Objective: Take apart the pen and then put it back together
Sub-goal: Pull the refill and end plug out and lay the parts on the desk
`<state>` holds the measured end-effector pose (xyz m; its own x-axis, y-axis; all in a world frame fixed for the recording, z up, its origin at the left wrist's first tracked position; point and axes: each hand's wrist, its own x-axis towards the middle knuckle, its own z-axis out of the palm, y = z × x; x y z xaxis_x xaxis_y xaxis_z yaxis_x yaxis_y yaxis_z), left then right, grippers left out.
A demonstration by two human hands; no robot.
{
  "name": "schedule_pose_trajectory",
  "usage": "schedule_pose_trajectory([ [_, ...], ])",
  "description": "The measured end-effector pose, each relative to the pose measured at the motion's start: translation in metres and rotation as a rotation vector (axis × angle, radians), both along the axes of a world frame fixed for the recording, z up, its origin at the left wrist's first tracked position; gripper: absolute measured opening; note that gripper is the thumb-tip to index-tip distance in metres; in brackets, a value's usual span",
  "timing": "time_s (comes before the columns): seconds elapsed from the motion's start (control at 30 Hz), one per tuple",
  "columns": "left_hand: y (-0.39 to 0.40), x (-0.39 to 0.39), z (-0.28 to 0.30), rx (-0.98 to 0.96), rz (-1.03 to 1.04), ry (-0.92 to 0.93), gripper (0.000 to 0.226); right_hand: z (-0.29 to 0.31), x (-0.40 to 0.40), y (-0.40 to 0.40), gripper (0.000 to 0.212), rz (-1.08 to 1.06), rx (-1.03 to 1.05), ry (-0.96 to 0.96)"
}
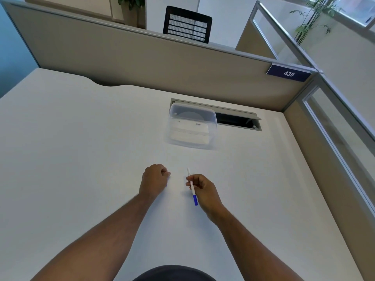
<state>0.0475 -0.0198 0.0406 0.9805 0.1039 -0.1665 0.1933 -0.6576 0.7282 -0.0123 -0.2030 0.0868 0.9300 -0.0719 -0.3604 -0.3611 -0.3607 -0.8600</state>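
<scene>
White desk (81, 149), plain top, curved notch cut in the far edge at left. Clear plastic tub (190, 126) sits on it toward the back, w/ a lid on, partly over a grey cable hatch (237, 118) set into the top, flap open. Left hand (155, 178) rests fisted on desk.

A wide white desk (81, 149) meets a beige fabric partition (142, 63) bearing a dark blue "439" plate (288, 73). Beyond the partition stand a black mesh-backed chair (187, 24) and leafy green plants (312, 19) near a daylit window (357, 9).
</scene>
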Motion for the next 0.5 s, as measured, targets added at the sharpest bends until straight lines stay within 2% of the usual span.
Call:
schedule_pose_trajectory([
  [0.13, 0.008, -0.002, -0.013, 0.041, -0.061, -0.125, 0.025, -0.004, 0.002, -0.002, 0.040, -0.031, -0.041, -0.098],
  [0.2, 0.013, -0.006, -0.017, 0.141, -0.116, -0.229, 0.029, -0.006, 0.006, -0.002, 0.040, -0.057, -0.051, -0.122],
  [0.27, 0.019, -0.010, -0.021, 0.269, -0.181, -0.307, 0.030, -0.005, 0.009, 0.000, 0.031, -0.087, -0.031, -0.143],
  [0.37, 0.028, -0.017, -0.035, 0.414, -0.267, -0.327, 0.029, -0.001, 0.014, 0.004, 0.022, -0.086, -0.046, -0.151],
  [0.5, 0.033, -0.025, -0.055, 0.499, -0.298, -0.296, 0.050, 0.002, 0.020, 0.008, 0.016, -0.061, -0.157, -0.180],
])
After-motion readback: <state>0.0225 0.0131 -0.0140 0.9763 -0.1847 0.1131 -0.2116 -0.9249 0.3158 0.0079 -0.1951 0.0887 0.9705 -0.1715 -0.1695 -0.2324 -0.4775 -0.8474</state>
